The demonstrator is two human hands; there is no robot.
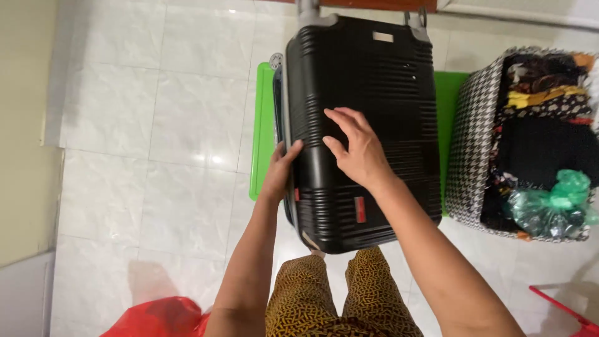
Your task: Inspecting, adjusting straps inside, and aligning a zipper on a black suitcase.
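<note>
At centre of the view lies a black hard-shell suitcase (365, 131), ribbed shell facing up, flat on a bright green mat (262, 134) that shows as strips along its left & right sides. Its wheels + grey handle end point away from the person, at top of frame; near end sits just above the person's knees. Left hand (282, 170) grips the suitcase's left edge abt halfway along, fingers curled round the rim by the zip seam, thumb on top of the shell. Right hand (357, 148) rests open & flat on the lid, palm down, fingers spread and pointing up-left, holding nothing, just pressing on the ribs. The two hands are close, thumb of the left nearly meeting the right's thumb. A small red tag (360, 210) & a pale rectangular plate (383, 37) sit on the lid, near end and far end resp. Below the case, the person's legs in brown-gold patterned trousers (340, 293). To the right, just beside the mat, a houndstooth fabric bag (477, 143) stands open, packed w/ folded clothes in black, yellow & mixed prints, plus a knotted green plastic bag (558, 203) on top at its near corner. Floor is glossy white tile (156, 125). Bottom left a red plastic bag (159, 318); bottom right corner a red frame edge (561, 309), can't tell what it belongs to. Left side, a cream wall (25, 125).
</note>
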